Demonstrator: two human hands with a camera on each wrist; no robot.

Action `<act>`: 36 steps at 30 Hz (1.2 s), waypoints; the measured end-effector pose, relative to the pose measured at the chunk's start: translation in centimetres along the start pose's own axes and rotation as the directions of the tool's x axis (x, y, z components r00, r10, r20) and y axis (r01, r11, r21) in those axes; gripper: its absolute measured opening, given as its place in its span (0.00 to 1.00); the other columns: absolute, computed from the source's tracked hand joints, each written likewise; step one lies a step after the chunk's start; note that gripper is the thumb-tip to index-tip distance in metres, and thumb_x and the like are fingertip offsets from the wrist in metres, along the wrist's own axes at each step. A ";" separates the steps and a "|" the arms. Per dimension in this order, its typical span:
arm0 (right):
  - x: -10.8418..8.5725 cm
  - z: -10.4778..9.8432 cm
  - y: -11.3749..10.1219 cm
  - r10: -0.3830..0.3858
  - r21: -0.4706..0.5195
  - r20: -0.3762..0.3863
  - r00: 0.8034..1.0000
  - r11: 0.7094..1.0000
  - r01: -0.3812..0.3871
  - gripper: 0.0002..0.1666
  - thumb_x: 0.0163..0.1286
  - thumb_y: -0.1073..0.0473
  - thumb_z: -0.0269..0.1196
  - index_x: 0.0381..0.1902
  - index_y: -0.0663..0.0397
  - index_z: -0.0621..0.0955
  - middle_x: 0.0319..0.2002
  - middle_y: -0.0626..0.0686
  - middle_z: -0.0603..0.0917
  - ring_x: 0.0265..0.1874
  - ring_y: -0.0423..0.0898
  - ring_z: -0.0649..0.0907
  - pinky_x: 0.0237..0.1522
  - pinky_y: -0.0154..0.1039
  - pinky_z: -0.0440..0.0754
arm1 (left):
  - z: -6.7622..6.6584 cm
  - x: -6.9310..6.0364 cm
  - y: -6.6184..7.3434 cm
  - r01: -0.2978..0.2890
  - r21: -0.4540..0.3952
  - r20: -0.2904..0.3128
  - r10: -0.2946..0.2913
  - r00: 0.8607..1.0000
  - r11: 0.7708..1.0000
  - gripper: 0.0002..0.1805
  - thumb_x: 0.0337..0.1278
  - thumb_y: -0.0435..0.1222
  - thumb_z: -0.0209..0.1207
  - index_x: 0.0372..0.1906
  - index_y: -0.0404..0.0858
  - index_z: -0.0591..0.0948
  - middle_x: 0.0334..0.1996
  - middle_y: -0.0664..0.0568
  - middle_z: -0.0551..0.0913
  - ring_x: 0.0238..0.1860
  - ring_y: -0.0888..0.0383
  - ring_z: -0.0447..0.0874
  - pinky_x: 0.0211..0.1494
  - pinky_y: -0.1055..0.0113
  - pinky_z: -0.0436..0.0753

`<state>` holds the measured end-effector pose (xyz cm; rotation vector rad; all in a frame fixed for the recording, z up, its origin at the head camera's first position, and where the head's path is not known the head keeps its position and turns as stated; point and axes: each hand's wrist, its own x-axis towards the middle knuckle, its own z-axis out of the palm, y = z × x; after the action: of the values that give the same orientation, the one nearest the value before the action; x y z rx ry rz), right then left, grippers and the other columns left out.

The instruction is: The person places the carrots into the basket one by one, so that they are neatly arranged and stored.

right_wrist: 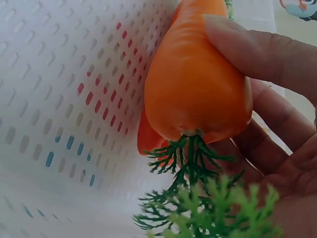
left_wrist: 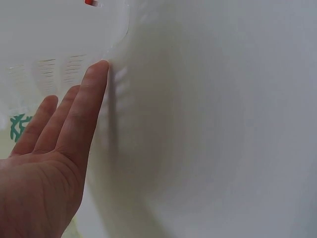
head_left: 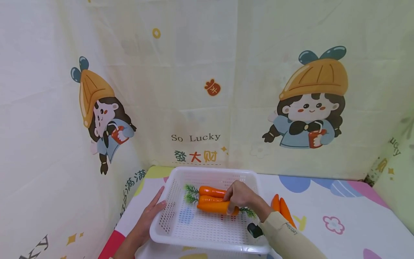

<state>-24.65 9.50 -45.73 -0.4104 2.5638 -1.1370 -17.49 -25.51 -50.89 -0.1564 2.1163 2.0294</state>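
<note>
A white perforated plastic basket (head_left: 207, 230) stands on the table, with three orange carrots lying side by side in it. My right hand (head_left: 240, 198) reaches in over the right side and grips the nearest carrot (head_left: 211, 207), thumb on one side and fingers on the other. That carrot's green leafy top (right_wrist: 193, 168) points toward the wrist in the right wrist view. Behind it lie the middle carrot (head_left: 208, 199) and the far carrot (head_left: 211, 190), their leaves to the left. At the basket's left side is my left hand (head_left: 148, 216), fingers straight, fingertips at the wall.
Right of the basket, partly behind the right sleeve (head_left: 284, 230), two more carrots (head_left: 284, 210) lie on the patterned tablecloth (head_left: 310, 205). A small dark object (head_left: 254, 230) shows beside the right cuff. A printed cloth (head_left: 194, 118) hangs behind the table and at its sides.
</note>
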 end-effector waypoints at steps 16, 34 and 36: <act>0.4 0.4 -0.3 0.035 -0.083 0.012 0.999 0.996 -0.033 0.13 0.44 0.69 0.83 0.30 0.56 0.91 0.33 0.50 0.88 0.32 0.47 0.82 0.36 0.38 0.89 | 0.1 0.0 0.0 0.000 0.003 -0.017 0.000 1.000 1.000 0.38 0.72 0.56 0.56 0.80 0.75 0.55 0.82 0.47 0.63 0.66 0.45 0.82 0.60 0.48 0.88; 0.4 0.7 0.2 0.112 -0.131 0.014 0.994 0.985 -0.110 0.12 0.50 0.62 0.83 0.27 0.53 0.87 0.29 0.49 0.85 0.32 0.47 0.81 0.34 0.36 0.88 | 0.1 0.0 0.0 -0.006 -0.014 0.000 0.006 1.000 1.000 0.39 0.73 0.55 0.55 0.82 0.72 0.52 0.83 0.47 0.62 0.69 0.43 0.80 0.62 0.48 0.87; 0.4 0.7 0.2 0.111 -0.141 0.014 0.994 0.984 -0.108 0.12 0.50 0.62 0.83 0.26 0.53 0.87 0.29 0.48 0.84 0.32 0.47 0.81 0.34 0.36 0.87 | 0.1 0.0 0.0 -0.005 -0.012 -0.002 0.005 1.000 1.000 0.38 0.73 0.56 0.55 0.81 0.73 0.53 0.83 0.47 0.62 0.69 0.43 0.80 0.62 0.47 0.87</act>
<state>-24.79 9.02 -46.45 -0.3078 2.6204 -0.9132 -17.47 -25.43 -50.93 -0.1560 2.1080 2.0461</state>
